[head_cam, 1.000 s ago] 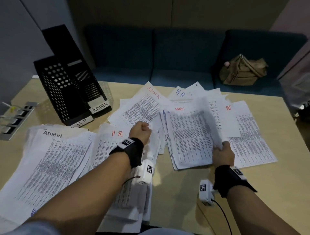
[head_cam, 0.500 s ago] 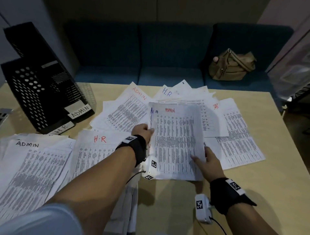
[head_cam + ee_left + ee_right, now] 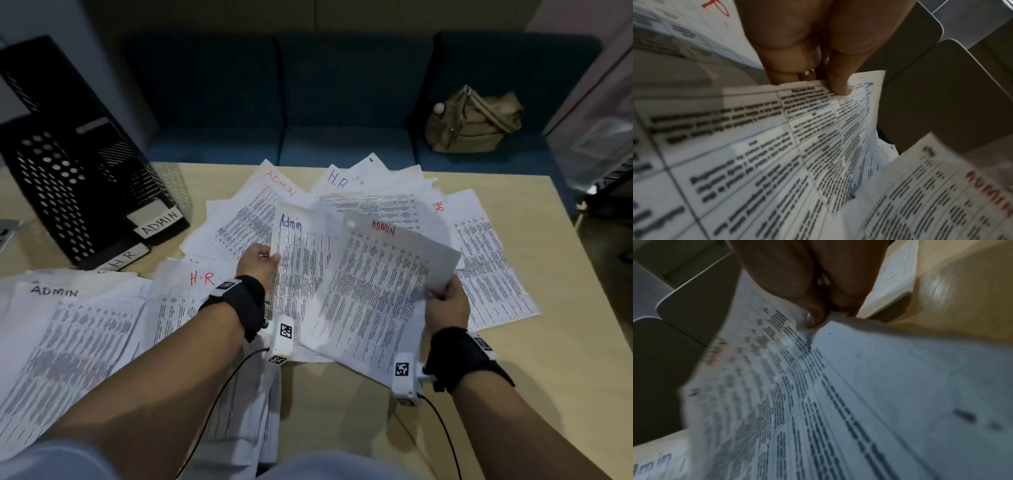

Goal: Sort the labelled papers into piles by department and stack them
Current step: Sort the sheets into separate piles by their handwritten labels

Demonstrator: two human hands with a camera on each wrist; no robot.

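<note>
Mid-sort, separating two sheets lifted off the unsorted spread. Left hand [image 3: 259, 262] pinching the left edge of the sheet marked "Admin" in blue [image 3: 301, 260]; in the left wrist view, thumb and fingers [image 3: 838, 84] pressed together on the paper's edge just beside the blue lettering. Right hand [image 3: 445, 305] pinching the right edge of the sheet marked "ADMIN" in red [image 3: 380, 291]; right wrist view blurred, but fingers [image 3: 813, 318] closed on that edge. Red-lettered sheet tilted, overlapping the blue-lettered one, both raised above the desk [image 3: 565, 377].

Sorted so far: ADMIN pile [image 3: 61, 335] at near left, H.R pile [image 3: 191, 308] just beside it. Unsorted fan [image 3: 486, 274] still spread across mid-desk, with ADMIN and H.R labels mixed. Black file tray [image 3: 68, 178] at far left, slots tagged ADMIN and H.R, apparently without papers yet, though the slots are not fully in view.

Judged roughly half done. Both held sheets read Admin, so next move likely a carry leftward onto the ADMIN pile, crossing over the H.R pile. Calls for squaring edges on landing and not dragging H.R sheets along. Thin paper, prone to flop and slide.
</note>
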